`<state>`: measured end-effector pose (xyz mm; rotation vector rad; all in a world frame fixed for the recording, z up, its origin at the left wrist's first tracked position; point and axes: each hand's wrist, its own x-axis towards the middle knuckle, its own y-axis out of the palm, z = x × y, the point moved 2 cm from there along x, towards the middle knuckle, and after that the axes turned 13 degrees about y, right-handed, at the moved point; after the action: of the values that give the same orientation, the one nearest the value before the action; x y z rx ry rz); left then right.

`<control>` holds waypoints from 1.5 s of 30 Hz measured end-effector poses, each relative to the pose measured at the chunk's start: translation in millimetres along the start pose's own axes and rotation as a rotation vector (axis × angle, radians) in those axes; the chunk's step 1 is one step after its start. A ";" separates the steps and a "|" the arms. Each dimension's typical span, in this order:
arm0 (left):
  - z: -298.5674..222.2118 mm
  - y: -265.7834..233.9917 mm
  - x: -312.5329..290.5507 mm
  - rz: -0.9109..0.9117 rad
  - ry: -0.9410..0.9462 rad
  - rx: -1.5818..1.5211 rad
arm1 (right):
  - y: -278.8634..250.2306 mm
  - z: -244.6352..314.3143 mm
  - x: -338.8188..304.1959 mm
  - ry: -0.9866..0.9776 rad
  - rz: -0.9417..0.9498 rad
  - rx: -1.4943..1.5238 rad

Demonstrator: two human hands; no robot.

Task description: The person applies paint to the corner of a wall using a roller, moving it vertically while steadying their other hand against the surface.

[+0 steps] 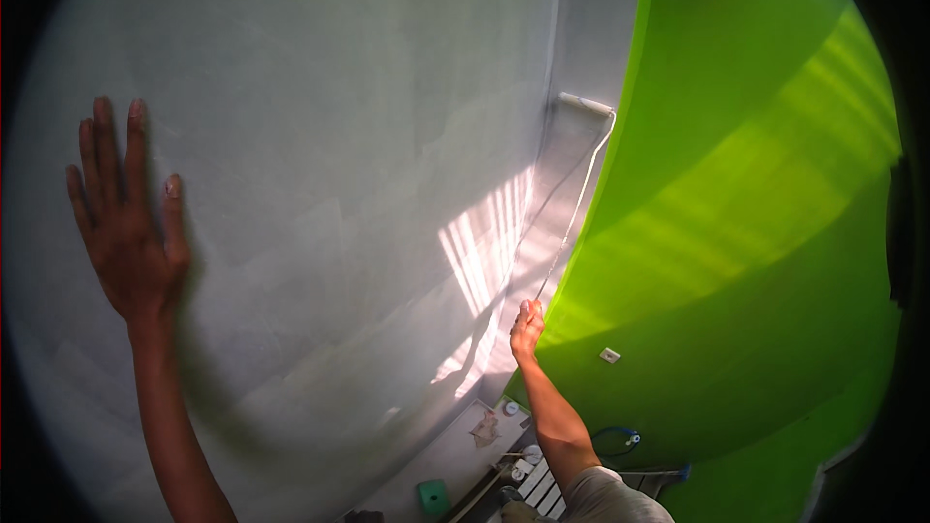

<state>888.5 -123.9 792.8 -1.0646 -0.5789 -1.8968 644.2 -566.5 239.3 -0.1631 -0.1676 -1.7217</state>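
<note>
Paint roller [585, 105] is high up at the narrow grey strip of wall [596, 10], between the wide grey wall [310, 213] and the bright green wall [697, 252]. Its pale sleeve is slightly tilted, and the right end is near to the green edge. From this end a thin bent rod [581, 197] goes down to the right hand [527, 331], whose fingers are closed around the lower part of the tool. The left hand [136, 252] is well apart from the right one; it holds nothing, its fingers are spread upward, and it seems to lie flat on the wide grey wall. A striped patch of light [494, 232] falls on this wall, to the left of the rod. On the green wall, near the right forearm [557, 407], there is a small pale socket [609, 355]. Below stands a green object [433, 497], probably a stool.
</note>
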 end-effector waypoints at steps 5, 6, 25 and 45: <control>0.5 0.3 -5.0 -0.023 0.012 -0.013 | -16.4 1.5 -27.1 -0.081 -0.068 -0.124; 3.3 -0.8 -8.7 -0.022 0.009 -0.011 | -21.6 17.5 -37.6 -0.241 -0.148 -0.170; -5.4 -29.7 10.5 0.188 -0.095 -0.145 | -369.3 -68.3 -229.6 -0.401 0.064 -0.583; -144.1 -216.3 -213.7 0.198 -0.497 -0.669 | -386.9 69.3 -187.7 -0.275 0.840 -0.234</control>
<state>695.7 -17.4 538.5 -1.9768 -0.0731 -1.6780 292.2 -311.0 261.6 -0.5598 -0.0784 -0.8700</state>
